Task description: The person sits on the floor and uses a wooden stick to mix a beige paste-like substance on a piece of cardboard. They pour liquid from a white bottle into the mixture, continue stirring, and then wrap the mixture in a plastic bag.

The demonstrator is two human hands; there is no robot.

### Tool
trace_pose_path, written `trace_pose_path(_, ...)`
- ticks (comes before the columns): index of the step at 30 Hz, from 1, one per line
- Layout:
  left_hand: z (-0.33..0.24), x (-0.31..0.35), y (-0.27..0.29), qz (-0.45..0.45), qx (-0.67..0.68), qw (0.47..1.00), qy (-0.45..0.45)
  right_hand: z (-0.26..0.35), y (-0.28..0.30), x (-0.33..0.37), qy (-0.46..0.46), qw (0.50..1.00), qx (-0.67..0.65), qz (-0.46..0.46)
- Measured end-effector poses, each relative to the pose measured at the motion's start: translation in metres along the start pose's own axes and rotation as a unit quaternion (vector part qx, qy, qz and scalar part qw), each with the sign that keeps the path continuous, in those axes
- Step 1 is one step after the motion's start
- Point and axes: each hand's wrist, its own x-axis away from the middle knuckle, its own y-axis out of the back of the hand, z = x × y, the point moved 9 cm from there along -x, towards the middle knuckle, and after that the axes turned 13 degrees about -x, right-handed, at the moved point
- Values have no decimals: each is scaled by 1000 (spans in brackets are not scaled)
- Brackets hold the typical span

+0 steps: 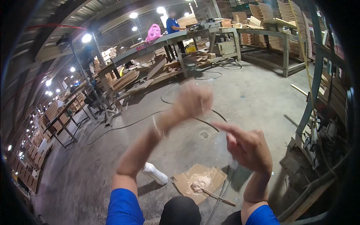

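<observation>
My left hand (191,100) is raised over the floor in front of me, smeared by motion; its fingers look curled in, and nothing shows clearly in them. To its right and nearer, my right hand (248,148) has its index finger stretched toward the left, the others partly bent, with nothing visible in it. Below the hands lies a piece of cardboard (180,180) bearing a mound of pale beige paste or powder (200,182). A thin wooden stick (221,197) rests across its near right edge. Left of the cardboard lies a white bottle (155,173).
A dark hose (125,128) snakes over the concrete floor. Beyond is a long workbench (129,54) with a pink bag (153,33) and a person in blue (172,25) behind it. Stacked boards (262,17) stand at the back right. A metal post (314,90) and scrap (305,150) flank the right.
</observation>
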Motion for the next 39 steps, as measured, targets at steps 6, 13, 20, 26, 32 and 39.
trace_pose_path(6, -226, 176, -97, 347, 342, 863, -130, 64, -14, 25, 95, 981, -116, 120)
trace_pose_path(13, -293, 207, -102, 288, 381, 863, -165, 119, -14, 56, 293, 806, -322, 401)
trace_pose_path(20, -266, 208, -112, 330, 404, 847, -102, 121, -12, 60, 311, 808, -329, 378)
trace_pose_path(26, -270, 204, -111, 312, 440, 834, -113, 124, -10, 62, 311, 807, -330, 378)
trace_pose_path(32, -270, 202, -109, 320, 444, 829, -114, 130, -11, 61, 343, 805, -313, 369)
trace_pose_path(39, -266, 202, -105, 316, 442, 833, -106, 125, -15, 61, 329, 812, -311, 369)
